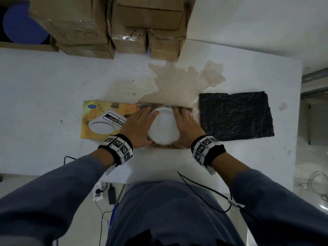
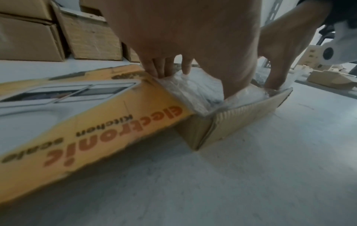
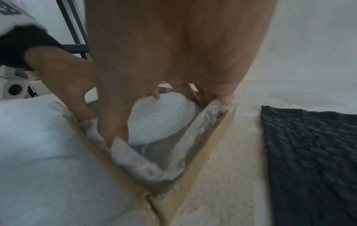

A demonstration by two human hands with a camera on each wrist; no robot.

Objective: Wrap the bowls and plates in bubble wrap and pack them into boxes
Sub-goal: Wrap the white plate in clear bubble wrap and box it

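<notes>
A white wrapped bowl (image 1: 164,128) (image 3: 160,116) lies in an open cardboard box (image 1: 166,147) (image 2: 241,113) (image 3: 204,152) at the table's near middle. Clear bubble wrap (image 3: 135,162) (image 2: 191,90) lines the box walls. My left hand (image 1: 140,125) (image 2: 193,38) reaches into the box on the bowl's left, fingers straight and thumb lying against the bowl. On the bowl's right, my right hand (image 1: 186,126) (image 3: 173,45) goes down between bowl and wall, its fingers straight too. The bowl's underside is hidden.
The box's yellow printed flap (image 1: 99,119) (image 2: 86,114) lies open to the left. A black mat (image 1: 236,116) (image 3: 313,160) sits just right of the box. Stacked cardboard boxes (image 1: 124,23) line the table's far edge. A brown stain (image 1: 177,82) marks the tabletop.
</notes>
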